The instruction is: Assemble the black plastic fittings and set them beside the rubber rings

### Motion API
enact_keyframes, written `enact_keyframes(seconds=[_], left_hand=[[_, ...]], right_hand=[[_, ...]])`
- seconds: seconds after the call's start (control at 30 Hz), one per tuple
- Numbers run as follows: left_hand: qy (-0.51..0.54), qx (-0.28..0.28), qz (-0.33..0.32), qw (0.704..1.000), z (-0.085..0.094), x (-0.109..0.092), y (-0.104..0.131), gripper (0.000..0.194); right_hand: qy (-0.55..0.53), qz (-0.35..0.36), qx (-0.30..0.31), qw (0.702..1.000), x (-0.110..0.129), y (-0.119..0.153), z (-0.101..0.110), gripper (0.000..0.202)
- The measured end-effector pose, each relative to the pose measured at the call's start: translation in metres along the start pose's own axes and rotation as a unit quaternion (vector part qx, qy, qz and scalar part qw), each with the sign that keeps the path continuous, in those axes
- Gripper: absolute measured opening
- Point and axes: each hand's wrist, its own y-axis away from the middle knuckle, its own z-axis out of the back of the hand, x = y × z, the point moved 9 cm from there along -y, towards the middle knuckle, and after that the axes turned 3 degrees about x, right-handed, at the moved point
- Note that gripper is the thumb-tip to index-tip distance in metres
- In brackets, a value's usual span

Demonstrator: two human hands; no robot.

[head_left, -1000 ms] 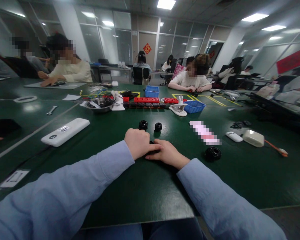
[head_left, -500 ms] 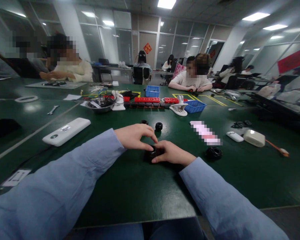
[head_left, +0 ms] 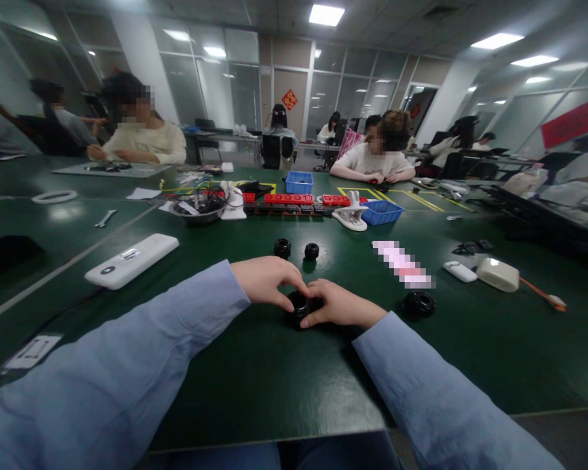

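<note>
A small black tyre-like ring (head_left: 300,304) rests low at the table's middle, its round opening facing up. My left hand (head_left: 269,281) arches over its left and far side, thumb on the near rim and fingertips at the back. From the right, my right hand (head_left: 336,304) grips the same ring, thumb in front and fingers behind. The fingers of both hands partly hide it. Just beyond stand two similar black rings, one on the left (head_left: 282,248) and a smaller one on the right (head_left: 311,251). Another black ring (head_left: 419,303) lies to the right of my right hand.
A white power bank (head_left: 133,261) lies left, and a phone with a blurred screen (head_left: 402,264) lies right. Farther back are a metal bowl of wires (head_left: 196,214), red blocks in a row (head_left: 288,198), a white clip (head_left: 351,214) and a blue basket (head_left: 383,212). People sit across the table.
The view has tilted slightly. My left hand has shifted a little toward me and uncovered the left far ring. Both hands remain at the same black ring.
</note>
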Motion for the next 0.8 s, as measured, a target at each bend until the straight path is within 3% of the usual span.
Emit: enact_keyframes(seconds=[0.47, 0.8], left_hand=[[-0.017, -0.016, 0.044, 0.999, 0.0006, 0.0015, 0.0010, 0.036], [-0.040, -0.026, 0.102, 0.994, 0.0015, 0.0041, 0.0038, 0.036]], right_hand=[[0.001, -0.005, -0.003, 1.000, -0.0004, -0.0002, -0.0001, 0.046], [0.004, -0.014, -0.001, 1.000, 0.0014, 0.0009, -0.0004, 0.042]])
